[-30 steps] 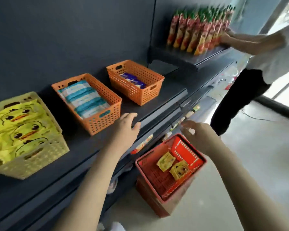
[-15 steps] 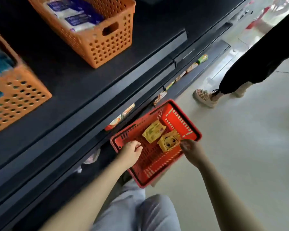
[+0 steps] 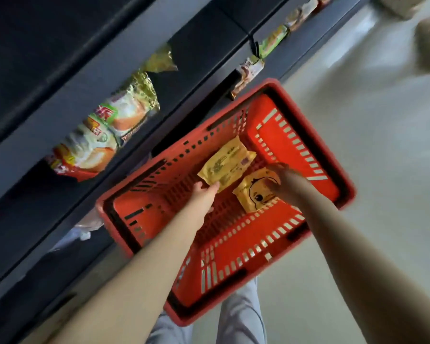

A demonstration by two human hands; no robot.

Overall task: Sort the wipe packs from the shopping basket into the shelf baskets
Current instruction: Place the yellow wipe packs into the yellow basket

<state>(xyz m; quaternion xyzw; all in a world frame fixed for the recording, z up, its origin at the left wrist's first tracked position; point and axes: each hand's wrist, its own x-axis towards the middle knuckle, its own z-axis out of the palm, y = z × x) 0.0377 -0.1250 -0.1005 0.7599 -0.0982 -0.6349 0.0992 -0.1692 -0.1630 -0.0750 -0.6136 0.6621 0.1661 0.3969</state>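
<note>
A red shopping basket [image 3: 278, 247] stands on the floor below me, beside the dark shelf unit. Two yellow wipe packs lie on its bottom. One shows its printed back [image 3: 226, 163]; the other shows a duck face [image 3: 255, 192]. My left hand [image 3: 204, 196] reaches into the basket, fingertips touching the near edge of the back-side pack. My right hand [image 3: 287, 183] rests on top of the duck-face pack, fingers spread over its right part. Whether either hand has closed around its pack is not visible. The shelf baskets are out of view.
Snack bags [image 3: 102, 142] lie on the low dark shelf left of the basket, with more packets [image 3: 248, 70] farther along. A plastic bag [image 3: 82, 232] lies under the shelf. My grey trouser legs [image 3: 241, 316] show below the basket. Pale floor spreads to the right.
My view dropped from the shelf baskets to the shopping basket. Both hands moved down into it, the left to the back-side pack, the right onto the duck pack.
</note>
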